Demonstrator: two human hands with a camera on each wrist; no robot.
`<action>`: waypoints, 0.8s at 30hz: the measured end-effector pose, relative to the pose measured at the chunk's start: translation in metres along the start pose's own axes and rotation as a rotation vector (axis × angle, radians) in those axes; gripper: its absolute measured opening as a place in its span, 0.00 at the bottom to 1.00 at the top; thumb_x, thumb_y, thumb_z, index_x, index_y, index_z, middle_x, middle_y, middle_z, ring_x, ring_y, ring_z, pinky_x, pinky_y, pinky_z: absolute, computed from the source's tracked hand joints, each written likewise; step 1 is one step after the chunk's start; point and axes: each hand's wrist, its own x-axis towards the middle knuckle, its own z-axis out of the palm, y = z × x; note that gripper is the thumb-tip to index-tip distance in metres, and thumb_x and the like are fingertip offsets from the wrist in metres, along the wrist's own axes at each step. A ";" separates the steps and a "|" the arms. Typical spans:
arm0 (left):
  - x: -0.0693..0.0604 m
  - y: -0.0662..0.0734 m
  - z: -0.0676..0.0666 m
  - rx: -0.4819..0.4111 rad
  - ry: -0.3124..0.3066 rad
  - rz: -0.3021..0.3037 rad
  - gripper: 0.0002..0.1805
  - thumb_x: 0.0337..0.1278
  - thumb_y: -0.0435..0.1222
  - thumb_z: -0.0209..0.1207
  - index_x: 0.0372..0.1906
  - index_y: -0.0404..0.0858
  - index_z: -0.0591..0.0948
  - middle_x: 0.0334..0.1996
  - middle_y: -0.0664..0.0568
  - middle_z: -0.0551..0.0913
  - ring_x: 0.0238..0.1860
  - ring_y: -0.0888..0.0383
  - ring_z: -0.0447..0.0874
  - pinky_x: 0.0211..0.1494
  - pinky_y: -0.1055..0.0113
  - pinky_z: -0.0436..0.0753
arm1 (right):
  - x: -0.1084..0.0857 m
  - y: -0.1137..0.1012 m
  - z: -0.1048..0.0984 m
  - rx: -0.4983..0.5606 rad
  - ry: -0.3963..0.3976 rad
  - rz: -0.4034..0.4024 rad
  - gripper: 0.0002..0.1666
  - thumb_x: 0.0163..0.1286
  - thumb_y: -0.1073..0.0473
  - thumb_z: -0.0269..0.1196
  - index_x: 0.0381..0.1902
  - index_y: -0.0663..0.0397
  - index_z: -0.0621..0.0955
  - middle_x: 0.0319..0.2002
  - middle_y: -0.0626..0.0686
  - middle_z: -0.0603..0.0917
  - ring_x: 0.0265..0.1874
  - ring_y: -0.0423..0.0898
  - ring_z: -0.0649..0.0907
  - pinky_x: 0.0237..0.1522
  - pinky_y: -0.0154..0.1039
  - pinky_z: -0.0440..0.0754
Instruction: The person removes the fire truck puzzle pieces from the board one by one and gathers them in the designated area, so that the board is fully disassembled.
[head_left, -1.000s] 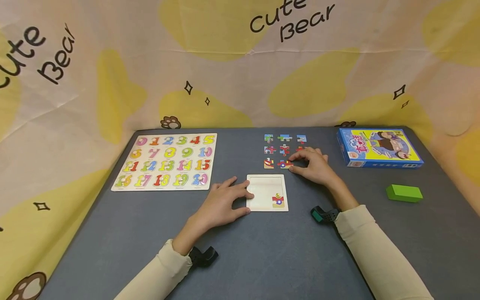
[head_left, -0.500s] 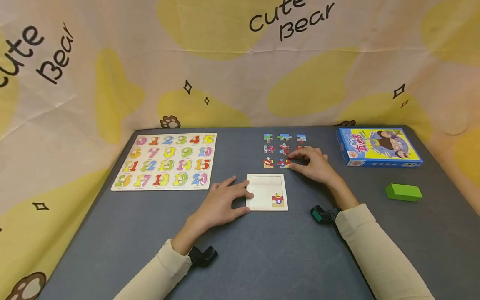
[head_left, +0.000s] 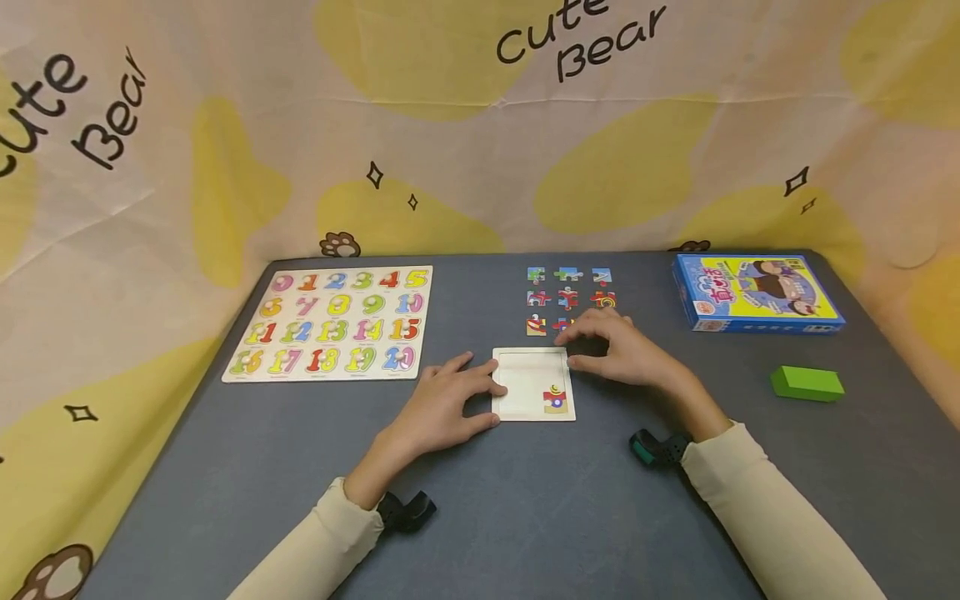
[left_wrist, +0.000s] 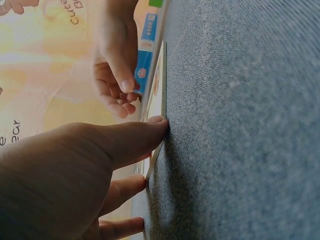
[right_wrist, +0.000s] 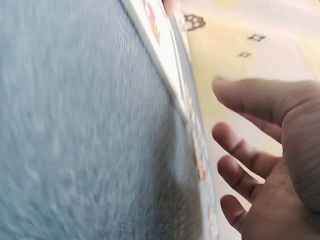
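A white square puzzle tray [head_left: 525, 400] lies mid-table, with one red and yellow jigsaw piece [head_left: 555, 400] in its lower right corner. My left hand [head_left: 450, 404] rests on the tray's left edge, fingers mostly straight, thumb touching the near left corner. At the tray's far right corner hovers my right hand [head_left: 622, 350], its thumb and index finger apart. No piece shows between them in the right wrist view, where the right hand [right_wrist: 270, 150] is loosely bent. Behind the tray, small jigsaw pieces [head_left: 567, 298] lie in rows; the right hand partly covers a near-row piece [head_left: 562, 323].
A number puzzle board [head_left: 333, 329] lies on the left of the dark grey table [head_left: 525, 517]. At the back right sits a blue and yellow box [head_left: 757, 292], with a green block [head_left: 807, 383] nearer. A printed cloth [head_left: 450, 67] hangs behind.
My right hand has moved nearer and slightly left, from the near-row pieces to the tray's far right corner. A piece it covered in the middle row now shows. The left hand stays put.
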 end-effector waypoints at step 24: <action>0.000 0.000 -0.001 0.012 -0.008 -0.005 0.20 0.60 0.48 0.70 0.57 0.53 0.86 0.73 0.51 0.73 0.77 0.36 0.62 0.68 0.35 0.64 | -0.010 -0.030 0.016 -0.121 -0.257 -0.085 0.22 0.58 0.55 0.77 0.51 0.34 0.88 0.49 0.44 0.80 0.51 0.46 0.69 0.45 0.47 0.58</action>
